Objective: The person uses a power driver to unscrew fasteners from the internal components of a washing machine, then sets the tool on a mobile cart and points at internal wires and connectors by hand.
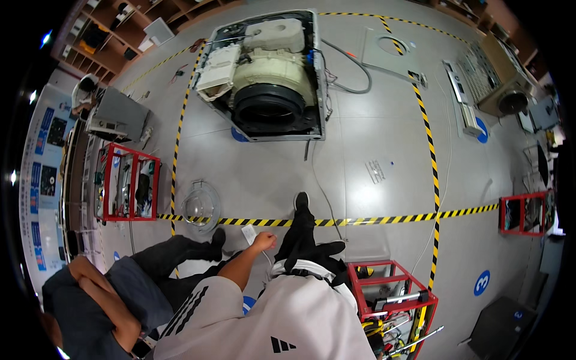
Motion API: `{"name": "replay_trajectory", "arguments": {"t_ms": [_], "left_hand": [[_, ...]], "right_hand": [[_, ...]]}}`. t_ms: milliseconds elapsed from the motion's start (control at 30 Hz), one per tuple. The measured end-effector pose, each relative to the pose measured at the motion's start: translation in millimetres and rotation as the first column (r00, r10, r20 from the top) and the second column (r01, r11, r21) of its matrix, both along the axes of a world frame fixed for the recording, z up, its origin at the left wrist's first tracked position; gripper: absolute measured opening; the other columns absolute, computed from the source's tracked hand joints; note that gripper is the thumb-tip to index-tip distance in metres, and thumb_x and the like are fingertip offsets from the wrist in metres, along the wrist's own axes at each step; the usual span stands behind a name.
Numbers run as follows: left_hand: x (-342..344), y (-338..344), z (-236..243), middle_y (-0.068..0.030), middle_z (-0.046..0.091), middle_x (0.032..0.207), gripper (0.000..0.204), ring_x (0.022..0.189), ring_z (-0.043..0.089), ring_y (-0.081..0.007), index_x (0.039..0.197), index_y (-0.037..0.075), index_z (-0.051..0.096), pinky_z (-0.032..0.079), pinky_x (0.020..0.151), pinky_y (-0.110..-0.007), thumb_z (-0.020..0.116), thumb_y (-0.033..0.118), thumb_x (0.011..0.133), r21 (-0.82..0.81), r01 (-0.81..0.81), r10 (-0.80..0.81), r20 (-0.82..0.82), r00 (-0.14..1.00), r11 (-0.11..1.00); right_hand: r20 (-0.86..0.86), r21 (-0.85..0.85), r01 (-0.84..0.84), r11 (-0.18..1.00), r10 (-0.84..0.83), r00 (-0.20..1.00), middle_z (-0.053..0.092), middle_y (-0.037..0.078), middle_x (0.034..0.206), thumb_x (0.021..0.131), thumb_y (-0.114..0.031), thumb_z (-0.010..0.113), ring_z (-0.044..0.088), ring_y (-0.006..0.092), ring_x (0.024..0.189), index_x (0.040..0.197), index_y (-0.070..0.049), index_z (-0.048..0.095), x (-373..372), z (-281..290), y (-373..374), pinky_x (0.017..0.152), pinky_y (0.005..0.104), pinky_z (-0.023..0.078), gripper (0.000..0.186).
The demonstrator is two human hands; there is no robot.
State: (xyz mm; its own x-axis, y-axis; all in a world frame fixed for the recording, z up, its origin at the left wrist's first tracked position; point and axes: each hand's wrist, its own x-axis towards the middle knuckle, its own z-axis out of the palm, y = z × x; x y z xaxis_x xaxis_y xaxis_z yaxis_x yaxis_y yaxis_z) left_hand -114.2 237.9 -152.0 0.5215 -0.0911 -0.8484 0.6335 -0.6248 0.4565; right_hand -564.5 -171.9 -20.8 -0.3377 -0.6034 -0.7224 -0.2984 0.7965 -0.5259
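Note:
My left hand hangs in front of my body at the end of a bent arm, its fingers curled in and no object visible in them. Beneath it, a white power strip with a cord appears to lie on the floor, apart from the hand. My right hand is out of sight. Ahead stands a washing machine with its front panel and top off, showing the pale tub, a black rubber door seal and a counterweight. A round transparent door part rests on the floor at the left.
Close on my right is a red tool cart holding pliers and wrenches. Another red cart stands left. A co-worker with folded arms is beside me. A removed panel, cables and a partly dismantled appliance occupy the far right.

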Motion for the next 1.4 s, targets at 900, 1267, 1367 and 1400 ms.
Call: {"name": "replay_trajectory", "arguments": {"t_ms": [900,1267,1367,1400], "left_hand": [[103.0,47.7,15.3,-0.006,0.062,0.074,0.023,0.061,0.06,-0.0134,0.086,0.004,0.058,0.045,0.05,-0.025,0.051,0.025,0.082,-0.092,-0.428,0.428,-0.022,0.903,0.899],[98.7,35.2,28.2,-0.0068,0.062,0.081,0.025,0.069,0.062,-0.0154,0.091,0.005,0.058,0.047,0.058,-0.026,0.053,0.027,0.08,0.014,-0.566,0.561,-0.151,0.814,0.824],[93.6,22.7,25.5,-0.0065,0.062,0.081,0.026,0.069,0.061,-0.015,0.092,0.005,0.057,0.047,0.058,-0.027,0.053,0.028,0.081,0.015,-0.598,0.594,-0.141,0.792,0.802],[90.6,18.5,25.9,-0.0063,0.062,0.081,0.026,0.069,0.061,-0.0148,0.093,0.006,0.056,0.047,0.058,-0.027,0.053,0.028,0.081,0.02,-0.61,0.607,-0.133,0.784,0.792]], "right_hand": [[-0.183,-0.199,-0.948,0.25,0.94,0.287,0.06,0.009,0.076,0.08,-0.017,0.057,0.059,0.0155,0.066,0.095,0.003,0.057,334.4,-47.5,-78.0,0.055,0.0256,0.047,0.026],[-0.142,0.279,-0.932,0.233,0.969,0.2,0.059,0.01,0.077,0.079,-0.02,0.057,0.06,0.0173,0.06,0.095,0.0,0.059,319.6,-47.3,-74.9,0.05,0.0291,0.052,0.026],[-0.062,0.313,-0.902,0.299,0.954,0.294,0.058,0.009,0.076,0.078,-0.019,0.056,0.058,0.0169,0.058,0.095,-0.001,0.059,328.1,-53.2,-94.2,0.047,0.0293,0.051,0.025],[-0.031,0.327,-0.895,0.305,0.95,0.312,0.058,0.009,0.076,0.078,-0.018,0.056,0.057,0.0168,0.058,0.095,0.0,0.059,336.2,-55.1,-102.3,0.047,0.0293,0.051,0.025]]}}
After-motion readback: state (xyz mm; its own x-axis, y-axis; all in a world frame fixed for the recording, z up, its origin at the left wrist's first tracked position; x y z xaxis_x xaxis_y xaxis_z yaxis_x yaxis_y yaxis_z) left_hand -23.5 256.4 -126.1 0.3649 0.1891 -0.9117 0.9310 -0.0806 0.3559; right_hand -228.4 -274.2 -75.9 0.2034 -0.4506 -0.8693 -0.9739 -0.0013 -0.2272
